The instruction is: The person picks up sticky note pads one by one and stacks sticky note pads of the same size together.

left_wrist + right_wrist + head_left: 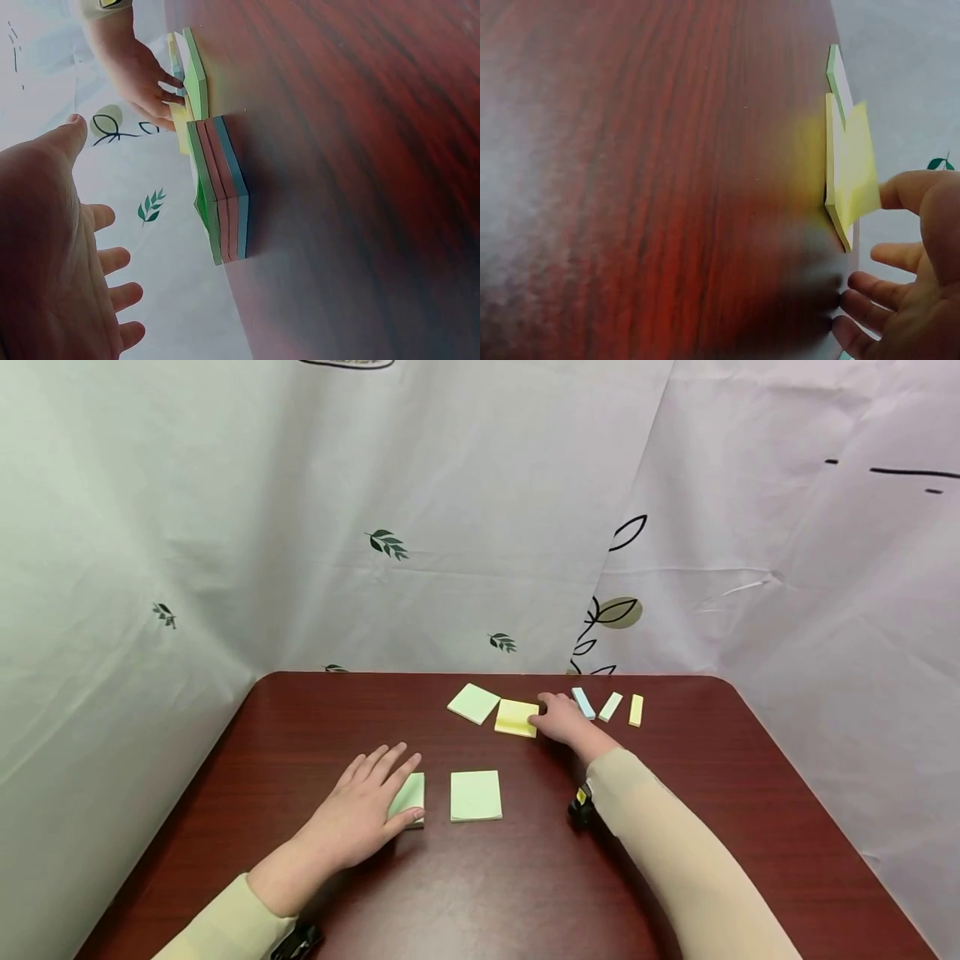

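My left hand [348, 818] spreads its fingers above a stack of sticky note pads [408, 797] and partly hides it. The left wrist view shows the stack's green top layer [204, 191], with pink layers and a blue one beneath. Farther back, my right hand [564, 721] is at the right edge of a yellow sticky note pad [516, 718]. Seen from the right wrist, the pad's top sheet [860, 169] is bent upward and the thumb [907, 189] touches its edge. The other fingers lie apart from the sheet, loosely bent.
A green pad [476, 796] lies right of the stack. Another pale green pad [474, 703] is beside the yellow one. Blue [583, 703], pale green [611, 707] and yellow [636, 710] narrow note strips lie at the back right. A patterned curtain [450, 527] hangs behind the table.
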A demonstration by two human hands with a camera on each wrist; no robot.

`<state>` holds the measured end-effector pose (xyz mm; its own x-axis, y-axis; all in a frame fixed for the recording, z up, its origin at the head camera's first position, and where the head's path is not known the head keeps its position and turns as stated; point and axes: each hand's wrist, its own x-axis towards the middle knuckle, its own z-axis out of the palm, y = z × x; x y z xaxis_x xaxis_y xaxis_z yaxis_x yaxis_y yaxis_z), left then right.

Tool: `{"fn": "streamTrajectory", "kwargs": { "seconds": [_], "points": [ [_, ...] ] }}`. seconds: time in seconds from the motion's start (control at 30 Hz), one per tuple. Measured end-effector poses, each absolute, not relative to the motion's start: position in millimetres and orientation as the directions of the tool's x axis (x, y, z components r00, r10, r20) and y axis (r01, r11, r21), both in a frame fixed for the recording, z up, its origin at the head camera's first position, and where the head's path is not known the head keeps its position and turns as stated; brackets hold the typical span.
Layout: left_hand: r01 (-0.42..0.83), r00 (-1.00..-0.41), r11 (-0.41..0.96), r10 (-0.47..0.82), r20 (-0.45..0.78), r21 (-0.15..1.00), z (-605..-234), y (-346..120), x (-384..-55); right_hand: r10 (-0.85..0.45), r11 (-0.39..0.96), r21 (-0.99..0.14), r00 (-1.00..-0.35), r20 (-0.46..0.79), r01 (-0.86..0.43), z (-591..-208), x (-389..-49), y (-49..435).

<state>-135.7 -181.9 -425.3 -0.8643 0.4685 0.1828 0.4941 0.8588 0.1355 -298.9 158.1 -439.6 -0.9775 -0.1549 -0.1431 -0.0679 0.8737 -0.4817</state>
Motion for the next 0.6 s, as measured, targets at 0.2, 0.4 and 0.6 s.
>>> {"fn": "streamTrajectory", "kwargs": {
  "seconds": [0.2, 0.4, 0.6],
  "points": [
    [0.496, -0.863, 0.857, 0.471, 0.181, 0.137, -427.0, -181.9, -135.8, -0.148, 0.909, -0.411, -0.974, -0.172, -0.066, -440.2, -301.6, 155.8],
    [0.496, -0.863, 0.857, 0.470, 0.184, 0.136, -428.1, -182.8, -135.8, -0.141, 0.935, -0.347, -0.973, -0.181, -0.071, -442.1, -303.4, 155.7],
    [0.495, -0.864, 0.859, 0.470, 0.181, 0.132, -429.3, -184.3, -136.0, -0.139, 0.939, -0.338, -0.971, -0.195, -0.067, -441.2, -306.8, 155.3]
  ]
}}
